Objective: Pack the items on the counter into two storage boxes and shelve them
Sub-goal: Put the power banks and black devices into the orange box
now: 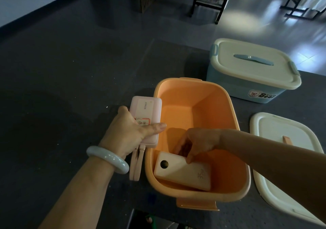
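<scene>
Fingers [189, 158] of the right hand [199, 142] pinch the white power bank [183, 172], which lies inside the orange box [208, 105] at its near end. The left hand [130, 131] grips the pink power bank [148, 112] over the box's left rim. The white lid [285, 158] lies at the right edge of the counter [291, 107], and the shut blue box [247, 84] stands farther back.

head camera is worn, wide-angle | is pitched forward and down onto the counter [53, 131] | orange box [194, 94] is framed close, centre-low | one view is given

Dim, floor glare, wide-angle edge warping
</scene>
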